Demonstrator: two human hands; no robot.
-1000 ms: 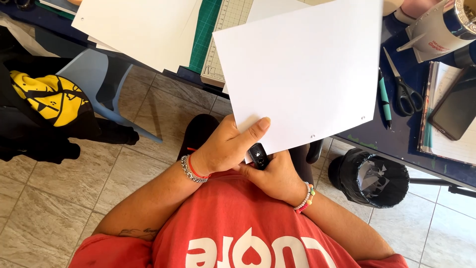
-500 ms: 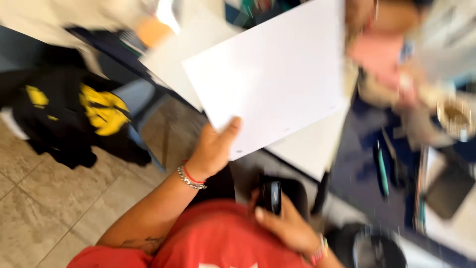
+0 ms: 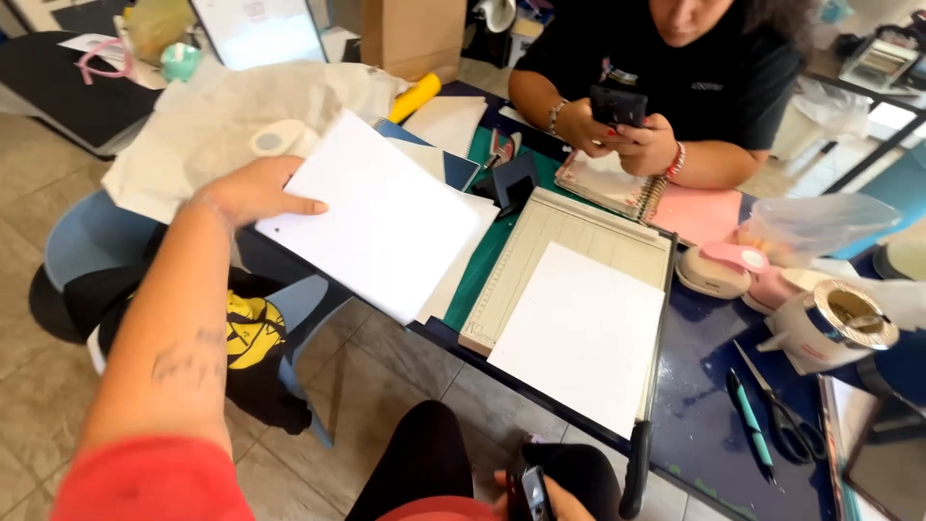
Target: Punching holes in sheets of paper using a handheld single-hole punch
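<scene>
White and unmarked, the sheet of paper (image 3: 381,227) is a plain rectangle, flat and slightly angled, with its near corner reaching past the table's edge. The left hand (image 3: 253,190) grips it at the left edge, thumb on top and the other fingers underneath, holding it over a short stack of more white sheets (image 3: 461,253) at the left end of the table (image 3: 709,439). The right hand (image 3: 559,500) sits low at the bottom of the view, near the lap, with its fingers closed around a small dark device (image 3: 533,490).

Beside the sheet lies a paper trimmer (image 3: 540,260) with a ruled cream bed, and another white sheet (image 3: 579,333) rests on it; its black handle (image 3: 635,468) hangs off the table's front. A green cutting mat (image 3: 487,256) shows under both. The tabletop is dark blue and crowded: a teal pen (image 3: 748,420), scissors (image 3: 781,410), a roll of tape in a white dispenser (image 3: 830,323), a pink punch (image 3: 719,265) and crumpled tissue paper (image 3: 231,111). Across the table another person holds a phone (image 3: 617,104) in both hands over a spiral notebook (image 3: 608,183). The floor (image 3: 386,386) is grey-beige tile, and a black and yellow bag (image 3: 253,333) lies on a blue chair below.
</scene>
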